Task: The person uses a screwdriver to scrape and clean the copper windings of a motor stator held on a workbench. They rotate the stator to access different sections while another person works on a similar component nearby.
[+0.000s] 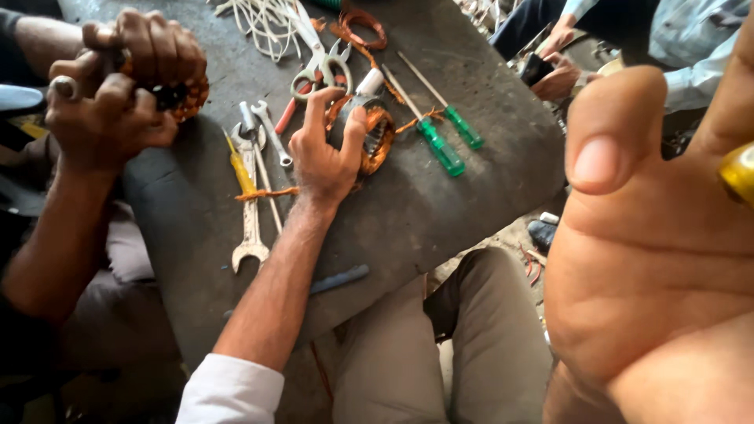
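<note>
My left hand [322, 161] reaches from a white sleeve across the dark table [440, 212]. It grips a round motor stator with copper windings [378, 137], thumb on its near side and fingers over the top. A white-tipped part sticks out above the stator. My right hand [644, 251] is raised very close to the camera at the right, palm towards me and thumb up, with nothing in the palm. A shiny yellow thing [738, 174] shows at the frame's edge by one finger; what it is cannot be told.
Two green-handled screwdrivers [445, 151] lie right of the stator. Scissors [318, 67], wrenches [250, 228], a yellow screwdriver [239, 169] and white cord [263, 23] lie left and behind. A co-worker's hands [118, 86] grip a copper coil at left. Another person holds a phone [536, 69].
</note>
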